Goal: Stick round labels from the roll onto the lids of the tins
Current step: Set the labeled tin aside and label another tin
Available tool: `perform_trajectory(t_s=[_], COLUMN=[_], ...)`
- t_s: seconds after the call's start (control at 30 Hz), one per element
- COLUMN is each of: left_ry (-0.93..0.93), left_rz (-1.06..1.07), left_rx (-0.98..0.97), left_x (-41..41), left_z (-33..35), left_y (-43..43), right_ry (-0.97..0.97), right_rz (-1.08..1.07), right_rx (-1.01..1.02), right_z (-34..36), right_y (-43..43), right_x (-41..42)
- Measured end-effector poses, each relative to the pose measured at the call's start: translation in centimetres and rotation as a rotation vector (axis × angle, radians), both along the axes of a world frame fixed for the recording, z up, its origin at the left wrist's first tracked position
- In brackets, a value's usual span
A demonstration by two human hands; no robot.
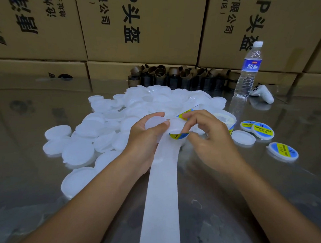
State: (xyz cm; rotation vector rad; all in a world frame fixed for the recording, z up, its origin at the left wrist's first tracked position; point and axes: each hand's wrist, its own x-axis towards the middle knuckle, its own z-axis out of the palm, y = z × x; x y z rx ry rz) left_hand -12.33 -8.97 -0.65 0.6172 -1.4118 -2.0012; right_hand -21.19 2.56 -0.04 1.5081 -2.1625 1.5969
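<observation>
Behind table (38, 108) with lids (78, 153), stacked cartons (159, 21)

My left hand (146, 133) grips a blank white lid (154, 122). My right hand (208, 141) pinches a blue-and-yellow label (178, 135) half off the backing strip (163, 185), which runs to the tabletop's (262, 197) near edge. Loose lids (101, 132) are heaped toward the left edge, and three labelled lids (263, 131) lie toward the right edge.

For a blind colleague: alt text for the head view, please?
Left hand holds a blank lid while the right hand pinches a blue-and-yellow round label over the backing strip. More blank lids lie piled left; three labelled lids lie right.
</observation>
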Motion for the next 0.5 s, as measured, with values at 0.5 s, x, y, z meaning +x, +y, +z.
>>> perform_trajectory(t_s=[0.5], left_ry=[0.162], left_rz=[0.221], left_rx=[-0.102], left_x=[-0.2], left_z=[0.4], left_y=[-0.4], right_ry=[-0.591], right_rz=[0.071], right_rx=[-0.423], right_z=[1.2], right_y=[0.6], right_x=[-1.2])
